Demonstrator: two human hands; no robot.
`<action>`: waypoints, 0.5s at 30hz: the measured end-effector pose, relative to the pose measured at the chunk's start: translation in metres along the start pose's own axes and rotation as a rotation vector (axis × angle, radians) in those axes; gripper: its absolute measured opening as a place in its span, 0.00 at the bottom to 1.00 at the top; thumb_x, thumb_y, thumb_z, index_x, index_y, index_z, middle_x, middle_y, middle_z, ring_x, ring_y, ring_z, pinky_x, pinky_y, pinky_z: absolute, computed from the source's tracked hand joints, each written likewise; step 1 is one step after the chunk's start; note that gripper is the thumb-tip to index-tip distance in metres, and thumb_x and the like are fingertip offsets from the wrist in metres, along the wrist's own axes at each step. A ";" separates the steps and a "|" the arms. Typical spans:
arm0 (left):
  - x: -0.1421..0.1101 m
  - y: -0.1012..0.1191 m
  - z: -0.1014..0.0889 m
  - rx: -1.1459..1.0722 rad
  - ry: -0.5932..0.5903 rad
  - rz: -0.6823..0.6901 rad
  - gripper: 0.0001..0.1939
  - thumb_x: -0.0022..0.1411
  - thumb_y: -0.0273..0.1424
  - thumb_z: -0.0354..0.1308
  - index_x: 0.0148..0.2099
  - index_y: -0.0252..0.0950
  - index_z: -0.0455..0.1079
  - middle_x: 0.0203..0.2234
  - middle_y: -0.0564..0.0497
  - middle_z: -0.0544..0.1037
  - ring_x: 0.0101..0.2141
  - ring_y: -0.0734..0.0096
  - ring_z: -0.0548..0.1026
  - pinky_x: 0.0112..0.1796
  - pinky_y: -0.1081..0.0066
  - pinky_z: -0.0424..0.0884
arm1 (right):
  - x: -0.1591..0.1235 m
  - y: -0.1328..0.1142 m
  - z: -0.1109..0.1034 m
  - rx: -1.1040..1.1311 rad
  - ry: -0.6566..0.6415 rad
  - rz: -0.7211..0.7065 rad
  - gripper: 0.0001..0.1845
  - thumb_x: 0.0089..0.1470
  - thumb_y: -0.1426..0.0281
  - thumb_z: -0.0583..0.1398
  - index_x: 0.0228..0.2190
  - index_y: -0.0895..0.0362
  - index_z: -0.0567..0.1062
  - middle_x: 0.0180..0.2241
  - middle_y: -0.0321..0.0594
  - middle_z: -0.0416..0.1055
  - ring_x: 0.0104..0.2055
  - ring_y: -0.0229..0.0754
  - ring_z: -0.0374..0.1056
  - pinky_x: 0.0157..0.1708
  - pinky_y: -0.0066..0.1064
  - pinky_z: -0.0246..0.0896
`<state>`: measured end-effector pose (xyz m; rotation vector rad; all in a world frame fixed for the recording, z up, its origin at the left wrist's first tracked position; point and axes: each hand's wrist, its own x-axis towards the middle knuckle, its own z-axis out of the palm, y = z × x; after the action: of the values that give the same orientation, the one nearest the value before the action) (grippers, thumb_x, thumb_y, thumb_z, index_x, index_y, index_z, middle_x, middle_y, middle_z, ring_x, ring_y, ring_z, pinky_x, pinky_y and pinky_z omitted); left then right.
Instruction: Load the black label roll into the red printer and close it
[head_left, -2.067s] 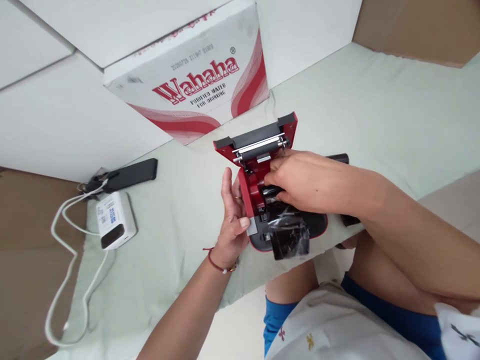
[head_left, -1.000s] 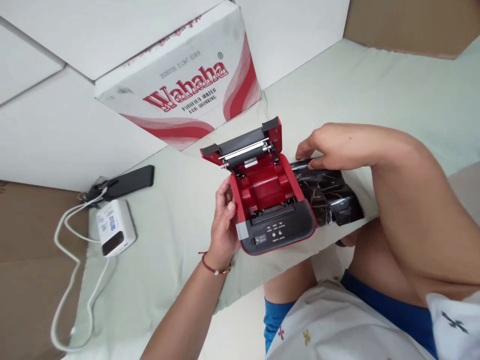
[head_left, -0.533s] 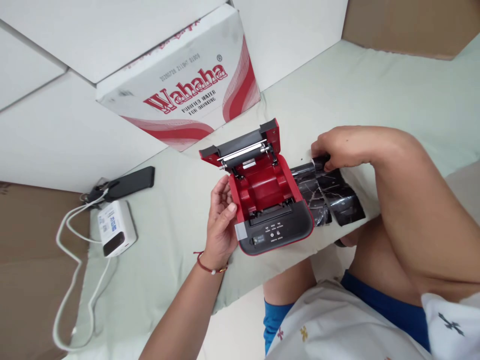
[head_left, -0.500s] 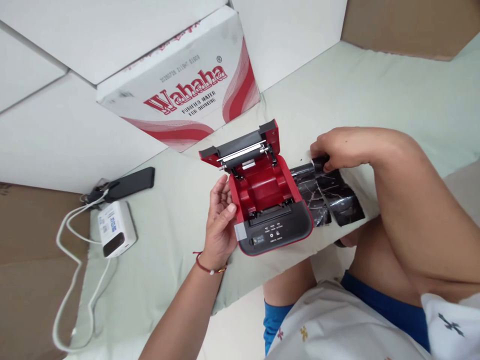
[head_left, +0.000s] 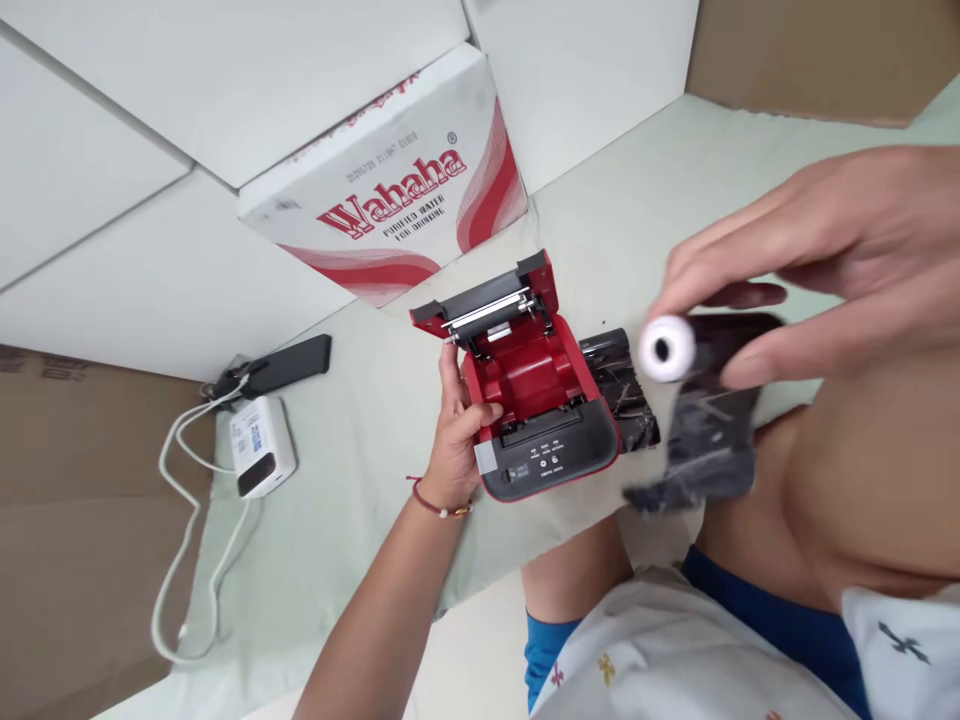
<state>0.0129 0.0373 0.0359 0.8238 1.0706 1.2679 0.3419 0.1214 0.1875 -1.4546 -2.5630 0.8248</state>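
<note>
My left hand [head_left: 461,440] grips the left side of a red and black portable printer [head_left: 559,455], thumb over its rim. The printer's lid [head_left: 487,300] stands raised, showing a roller and a bare red paper bay [head_left: 529,370]. To the right, my right hand [head_left: 810,270] holds a paper roll [head_left: 667,348] between thumb and fingers, lifted off the cloth. Its white end with a dark core hole faces the printer. Black plastic wrap [head_left: 709,450] hangs below the roll, blurred by motion. Another black-wrapped roll [head_left: 619,385] lies against the printer's right side, partly hidden by it.
A Wahaha water carton [head_left: 405,200] stands behind the printer against white boxes [head_left: 585,90]. To the left on the green cloth [head_left: 337,440] lie a white power bank [head_left: 262,450], its cable [head_left: 165,560] and a black phone-like slab [head_left: 289,367]. Brown cardboard [head_left: 97,520] borders the left.
My right hand has picked up one black-wrapped roll from the cloth and raised it, turning its white end into view. My left hand keeps its hold on the printer.
</note>
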 end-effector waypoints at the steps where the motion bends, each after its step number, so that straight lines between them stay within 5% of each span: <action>1: -0.002 -0.001 0.001 0.004 0.025 0.019 0.55 0.53 0.25 0.69 0.78 0.64 0.57 0.66 0.56 0.77 0.48 0.67 0.83 0.43 0.71 0.81 | 0.004 -0.013 0.004 0.040 -0.089 -0.166 0.20 0.61 0.57 0.72 0.52 0.48 0.88 0.44 0.32 0.85 0.38 0.33 0.73 0.37 0.29 0.59; 4: -0.008 -0.003 0.005 -0.013 0.078 0.055 0.54 0.51 0.24 0.65 0.77 0.62 0.58 0.63 0.57 0.79 0.47 0.69 0.82 0.45 0.72 0.80 | 0.027 -0.049 0.023 0.033 -0.209 -0.382 0.17 0.64 0.67 0.71 0.53 0.47 0.88 0.40 0.31 0.84 0.34 0.34 0.71 0.34 0.29 0.58; 8: -0.010 -0.008 0.004 -0.007 0.076 0.109 0.51 0.54 0.26 0.66 0.77 0.60 0.60 0.65 0.56 0.78 0.51 0.66 0.81 0.52 0.69 0.78 | 0.052 -0.076 0.052 -0.051 -0.178 -0.317 0.14 0.67 0.71 0.65 0.51 0.51 0.87 0.40 0.37 0.84 0.35 0.39 0.73 0.35 0.32 0.58; 15: -0.006 -0.022 -0.008 -0.017 0.022 0.168 0.49 0.57 0.36 0.75 0.76 0.61 0.60 0.66 0.53 0.77 0.60 0.55 0.80 0.57 0.61 0.78 | 0.066 -0.090 0.077 -0.153 -0.201 -0.219 0.14 0.68 0.72 0.62 0.49 0.54 0.87 0.47 0.45 0.84 0.42 0.44 0.74 0.36 0.34 0.55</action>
<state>0.0130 0.0271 0.0144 0.9040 1.0232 1.4276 0.2117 0.1070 0.1540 -1.1464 -2.9271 0.7954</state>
